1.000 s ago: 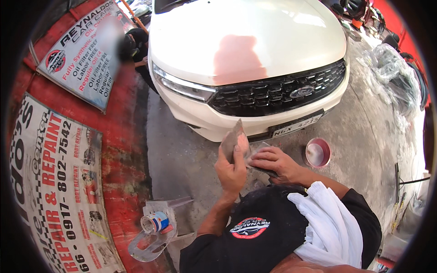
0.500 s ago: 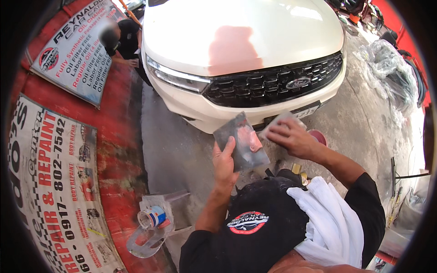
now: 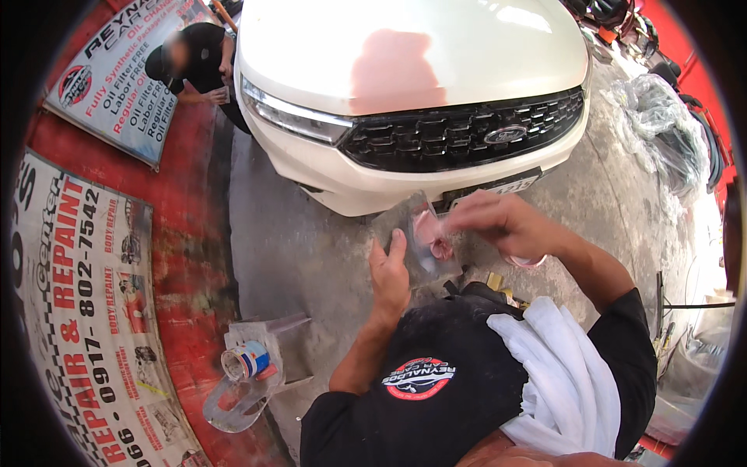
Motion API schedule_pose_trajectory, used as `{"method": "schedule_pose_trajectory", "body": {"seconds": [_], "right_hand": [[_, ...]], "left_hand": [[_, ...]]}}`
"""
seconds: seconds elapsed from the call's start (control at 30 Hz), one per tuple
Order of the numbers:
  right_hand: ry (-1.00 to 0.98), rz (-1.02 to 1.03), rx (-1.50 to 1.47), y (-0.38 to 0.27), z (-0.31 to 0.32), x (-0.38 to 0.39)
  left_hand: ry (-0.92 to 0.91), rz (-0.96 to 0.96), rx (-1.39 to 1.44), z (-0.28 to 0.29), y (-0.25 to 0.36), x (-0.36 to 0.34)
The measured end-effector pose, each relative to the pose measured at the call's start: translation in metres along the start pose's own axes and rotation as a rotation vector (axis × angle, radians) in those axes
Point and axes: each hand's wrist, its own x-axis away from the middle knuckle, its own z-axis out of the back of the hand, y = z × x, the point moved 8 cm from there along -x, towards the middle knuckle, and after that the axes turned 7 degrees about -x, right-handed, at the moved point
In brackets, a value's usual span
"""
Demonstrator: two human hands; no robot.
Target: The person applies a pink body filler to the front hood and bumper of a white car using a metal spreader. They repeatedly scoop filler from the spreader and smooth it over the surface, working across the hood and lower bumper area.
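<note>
My left hand (image 3: 391,279) grips a thin, greyish mixing board (image 3: 401,233) by its near-left edge, the thumb lying along the top. On the board sits a blob of pink paste (image 3: 428,232), like body filler. Over the board's right side is my right hand (image 3: 502,222), fingers bent together around a flat spreader that is mostly hidden and blurred now. Beyond both hands stands a white car (image 3: 311,175), its hood carrying a dull pink patch (image 3: 393,74) above the black grille (image 3: 467,132).
On the left, an open can (image 3: 247,360) rests on a worn grey stool-like stand (image 3: 289,331). A person in black (image 3: 204,58) crouches by the car's side. Clear plastic sheeting (image 3: 661,140) is heaped at right. A white cloth (image 3: 564,373) hangs over my shoulder.
My right hand has moved left and turned over the board, bringing the spreader to the pink paste. The board now looks flatter to view. The crouching person has shifted slightly.
</note>
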Motion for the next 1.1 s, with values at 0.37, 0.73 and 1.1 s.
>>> {"method": "schedule_pose_trajectory", "body": {"seconds": [0.37,0.73,1.1], "right_hand": [[0.100,0.039,0.807,0.028,-0.032,0.037],[0.238,0.188,0.430,0.010,-0.066,-0.004],[0.391,0.659,0.503,-0.062,-0.067,0.033]], "left_hand": [[0.102,0.188,0.199,0.028,-0.014,-0.005],[0.081,-0.348,-0.619,-0.009,0.050,0.008],[0.236,0.002,0.075,0.033,0.029,-0.017]]}}
